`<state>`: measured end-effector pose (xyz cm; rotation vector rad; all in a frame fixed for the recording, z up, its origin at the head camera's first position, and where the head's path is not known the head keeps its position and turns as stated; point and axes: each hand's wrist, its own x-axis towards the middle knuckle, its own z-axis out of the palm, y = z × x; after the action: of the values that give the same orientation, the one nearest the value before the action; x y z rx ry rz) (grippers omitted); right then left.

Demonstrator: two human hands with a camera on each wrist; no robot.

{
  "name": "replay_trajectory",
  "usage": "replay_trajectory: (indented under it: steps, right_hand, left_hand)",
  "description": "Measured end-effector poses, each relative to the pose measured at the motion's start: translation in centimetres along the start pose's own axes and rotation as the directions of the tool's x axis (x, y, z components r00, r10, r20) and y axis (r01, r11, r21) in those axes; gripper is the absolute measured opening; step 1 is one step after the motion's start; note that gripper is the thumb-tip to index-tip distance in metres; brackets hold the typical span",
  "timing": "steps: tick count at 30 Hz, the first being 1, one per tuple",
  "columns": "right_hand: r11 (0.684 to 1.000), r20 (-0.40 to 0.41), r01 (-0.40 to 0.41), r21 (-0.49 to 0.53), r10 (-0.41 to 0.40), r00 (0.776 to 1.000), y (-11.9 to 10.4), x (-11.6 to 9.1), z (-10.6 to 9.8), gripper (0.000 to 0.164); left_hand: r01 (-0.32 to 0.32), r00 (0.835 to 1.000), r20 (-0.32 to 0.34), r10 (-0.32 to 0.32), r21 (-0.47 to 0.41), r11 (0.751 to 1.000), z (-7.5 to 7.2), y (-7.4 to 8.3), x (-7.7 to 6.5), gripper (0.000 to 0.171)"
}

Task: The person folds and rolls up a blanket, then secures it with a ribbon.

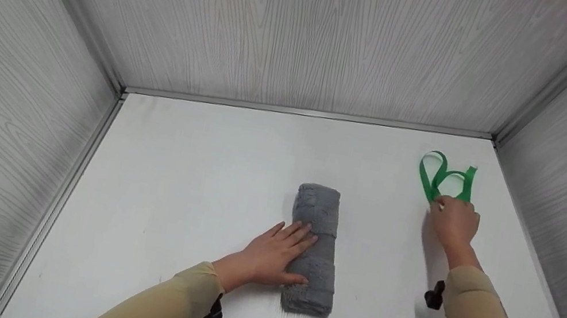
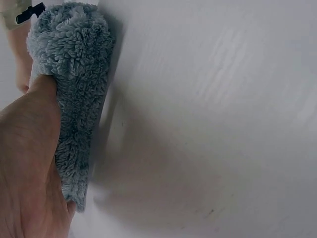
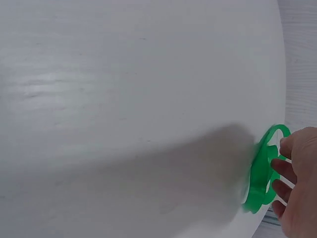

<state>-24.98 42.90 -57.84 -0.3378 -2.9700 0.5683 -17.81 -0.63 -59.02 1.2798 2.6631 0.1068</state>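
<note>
my left hand (image 1: pixel 269 258) lies with its fingers spread and unclenched across a grey plush towel (image 1: pixel 321 259), which is bundled into a long bar just right of the frame's lower middle; whether it is rolled or folded, i can't tell. i judge that the palm rests there to steady the bundle and stop it springing loose, since pile this thick would likely open up without some weight on it. the bar stands nearly upright in the frame, my thumb near its lower end and my other fingertips toward its middle, so the touch is spread along it. my right hand (image 1: pixel 456 221) is at the upper right of the frame, fingers bent at a green ribbon (image 1: pixel 468 185) whose loops fan out beyond them; i cannot tell whether i have it pinched or only touch it. reaching from its near side probably leaves those loops untangled. i see no container: towel and ribbon are both out on the white tabletop (image 1: pixel 200 167), with wood-grain panels (image 1: pixel 295 27) walling it at the top, left and right of the frame.
</note>
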Motion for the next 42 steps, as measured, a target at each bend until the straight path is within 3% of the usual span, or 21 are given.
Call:
replay_trajectory:
  steps: [10, 13, 16, 21, 26, 34, 42]
  right_hand:
    - [0.997, -0.029, 0.029, -0.077, -0.031, 0.999, 1.2, -0.9, 0.7, 0.026]
    - [0.999, -0.026, 0.030, -0.031, -0.031, 0.999, 0.7, -0.5, 0.4, 0.026]
    - [0.994, 0.015, -0.003, 0.106, 0.001, 1.000, -0.3, 0.2, -0.7, 0.028]
    - [0.928, 0.100, -0.076, 0.365, 0.042, 0.994, -2.9, 1.5, -4.0, 0.038]
    - [0.854, 0.116, -0.063, 0.517, 0.003, 0.993, -5.5, 2.7, -7.2, 0.043]
    - [0.784, 0.101, 0.064, 0.617, -0.160, 0.982, -9.1, 3.3, -10.0, 0.038]
    - [0.774, 0.132, 0.116, 0.622, -0.249, 0.959, -11.1, 3.1, -9.6, 0.032]
  left_hand:
    - [-0.017, 0.999, 0.042, 0.019, -0.025, 1.000, -0.8, 0.1, 0.1, 0.095]
    - [-0.016, 0.999, 0.045, 0.019, -0.067, 0.998, -1.4, 0.0, 0.1, 0.091]
    - [-0.015, 0.999, 0.039, 0.018, -0.087, 0.996, -2.0, 0.0, 0.2, 0.080]
    - [-0.023, 1.000, -0.020, 0.022, -0.034, 0.999, -2.6, -0.2, 0.9, 0.058]
    - [-0.034, 0.996, -0.076, 0.036, 0.018, 0.999, -2.9, -0.2, 1.5, 0.052]
    - [-0.045, 0.989, -0.141, 0.049, 0.038, 0.998, -3.8, -0.2, 1.7, 0.056]
    - [-0.064, 0.983, -0.170, 0.065, 0.014, 0.998, -4.0, -0.2, 2.0, 0.053]
